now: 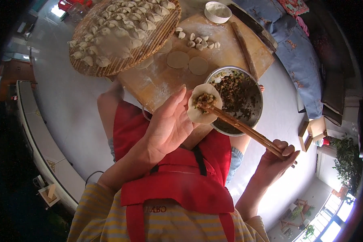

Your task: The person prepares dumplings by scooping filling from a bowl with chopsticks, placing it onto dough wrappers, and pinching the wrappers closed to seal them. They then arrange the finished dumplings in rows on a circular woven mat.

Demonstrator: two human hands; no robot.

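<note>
My left hand (pixel 172 124) holds a round dumpling wrapper (pixel 204 118) on its fingers, palm up. A lump of chopped filling (pixel 206 100) sits in the wrapper's middle. In my right hand (pixel 275 160) is a pair of wooden chopsticks (pixel 245 128), gripped near the far end from the food. Their tips touch the filling. Just behind the wrapper stands a metal bowl (pixel 258 90) with more chopped meat and vegetable filling (pixel 234 87) inside, part of its near left rim hidden by the wrapper.
A floured wooden board (pixel 151 81) bears flat wrappers (pixel 178 60), several dough pieces (pixel 199 42) and a rolling pin (pixel 245 50). A white bowl of flour (pixel 217 12) stands at its far edge. At upper left, a woven tray (pixel 109 69) carries rows of folded dumplings (pixel 128 24).
</note>
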